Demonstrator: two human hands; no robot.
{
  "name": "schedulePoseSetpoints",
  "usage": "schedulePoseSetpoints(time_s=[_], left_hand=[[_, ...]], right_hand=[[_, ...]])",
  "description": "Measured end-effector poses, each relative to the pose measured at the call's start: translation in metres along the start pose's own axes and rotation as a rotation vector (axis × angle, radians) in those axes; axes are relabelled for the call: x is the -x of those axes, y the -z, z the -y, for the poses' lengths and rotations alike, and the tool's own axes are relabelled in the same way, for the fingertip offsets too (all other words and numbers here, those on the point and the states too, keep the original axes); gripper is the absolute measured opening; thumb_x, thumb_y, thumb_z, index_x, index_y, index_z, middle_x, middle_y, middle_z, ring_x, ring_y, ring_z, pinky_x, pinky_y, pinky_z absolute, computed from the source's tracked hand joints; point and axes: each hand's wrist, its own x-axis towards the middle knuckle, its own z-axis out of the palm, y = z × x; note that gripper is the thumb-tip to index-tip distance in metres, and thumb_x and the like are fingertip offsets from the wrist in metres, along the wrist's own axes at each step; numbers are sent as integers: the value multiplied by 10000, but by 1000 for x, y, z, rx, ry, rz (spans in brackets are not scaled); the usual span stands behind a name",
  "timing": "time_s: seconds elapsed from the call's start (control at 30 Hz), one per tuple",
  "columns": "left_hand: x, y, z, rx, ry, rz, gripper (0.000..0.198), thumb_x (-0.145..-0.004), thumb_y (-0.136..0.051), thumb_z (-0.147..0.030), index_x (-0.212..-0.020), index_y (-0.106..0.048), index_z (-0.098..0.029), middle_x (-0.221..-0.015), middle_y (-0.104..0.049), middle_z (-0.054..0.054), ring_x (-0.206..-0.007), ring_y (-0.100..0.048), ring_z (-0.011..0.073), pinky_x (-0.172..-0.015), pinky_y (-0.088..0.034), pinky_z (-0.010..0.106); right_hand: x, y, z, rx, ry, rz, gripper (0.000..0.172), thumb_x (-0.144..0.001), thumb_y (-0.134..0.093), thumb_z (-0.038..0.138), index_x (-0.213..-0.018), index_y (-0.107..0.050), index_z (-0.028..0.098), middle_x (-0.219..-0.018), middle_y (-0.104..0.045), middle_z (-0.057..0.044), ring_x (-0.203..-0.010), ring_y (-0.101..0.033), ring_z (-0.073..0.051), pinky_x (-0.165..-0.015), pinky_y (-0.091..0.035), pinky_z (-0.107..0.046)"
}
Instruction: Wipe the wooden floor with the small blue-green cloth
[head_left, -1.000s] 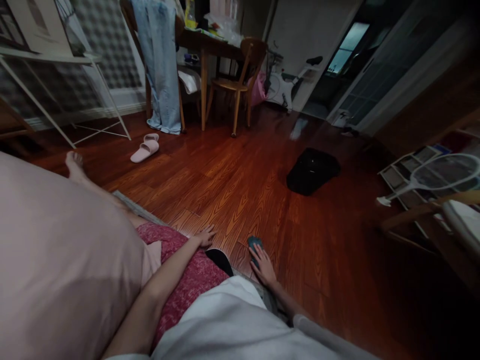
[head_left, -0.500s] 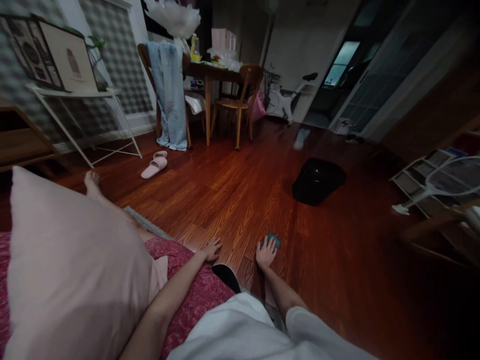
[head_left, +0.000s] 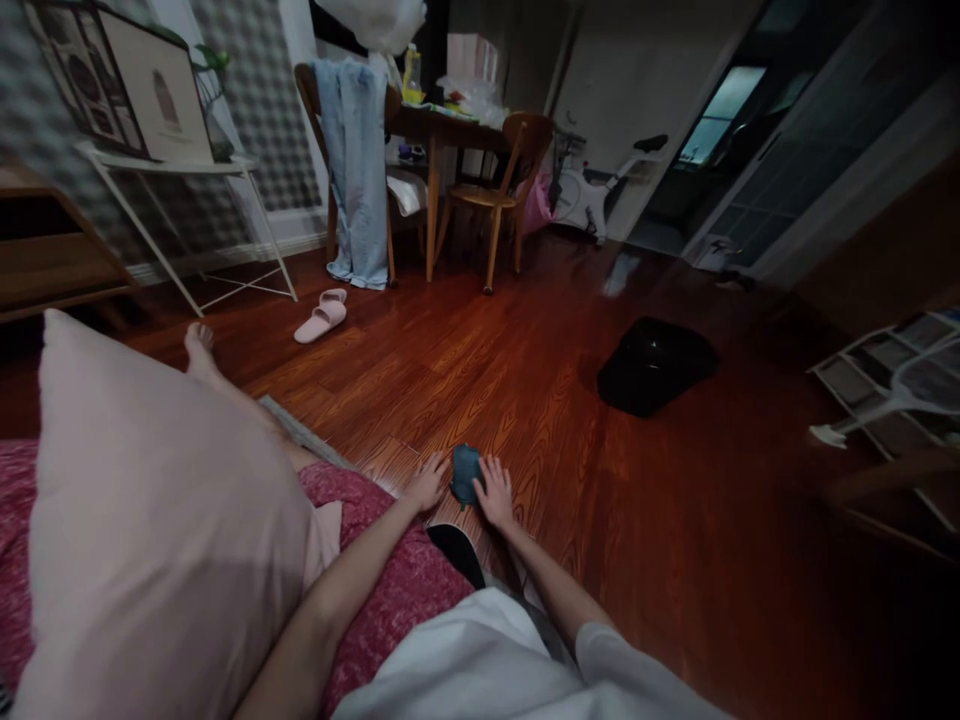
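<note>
One teal object (head_left: 465,474), hard to identify, shows between the spread, unladen left hand (head_left: 427,483) and the right hand (head_left: 494,491), whose extended fingers overlap its edge; I cannot tell their grip.

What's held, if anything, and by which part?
Cannot tell: the right hand is at the right edge of the teal object. The left hand looks empty.

Floor (head_left: 420,370): reddish-brown wood grain, kinda shiny
Teal item (head_left: 465,475): can't tell if it's actually touching down
Pink slides (head_left: 321,322): sitting together, left side
Black container (head_left: 656,365): glossy, off right
Wooden chair (head_left: 491,195): further back
Exercise bike (head_left: 585,200): white, way back
</note>
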Motion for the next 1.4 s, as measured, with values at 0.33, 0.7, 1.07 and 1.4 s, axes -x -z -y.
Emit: schedulePoseSetpoints(time_s=[0.33,0.7,1.07,1.4], left_hand=[[-18,-27,-46,-21,-298,26,781,-925,-519,-334,-1614,-165,-233,-1705,-48,85,-1560,-22,259,-1256,-68,506],[-50,-53,-6,-126,-307,-73,785,-937,-517,-639,-1600,-232,-330,-1695,-134,74,-1546,-129,316,-1225,-98,593],[-30,13,129,-30,723,-359,719,-975,-444,-439,-1614,-217,-200,-1685,-135,136,-1546,-109,340,-1222,-162,574],[-41,-17,80,-97,442,-268,737,-973,-417,-372,-1626,-137,-177,-1694,-83,119,-1543,9,383,-1216,-103,627]], right_hand=[[65,24,-124,153,-210,-109,622,-993,-199,358,-1576,-336,191,-1632,-349,-103,-1516,-264,-205,-1214,-201,-460],[66,19,-128,192,-209,-101,631,-969,-242,331,-1583,-322,206,-1640,-332,-88,-1502,-280,-219,-1185,-250,-465],[67,27,-125,196,-217,-71,649,-969,-189,352,-1586,-309,192,-1619,-361,-110,-1488,-305,-220,-1170,-267,-470],[67,26,-125,154,-212,-81,654,-963,-244,316,-1609,-233,215,-1632,-339,-114,-1485,-312,-243,-1183,-232,-491]])
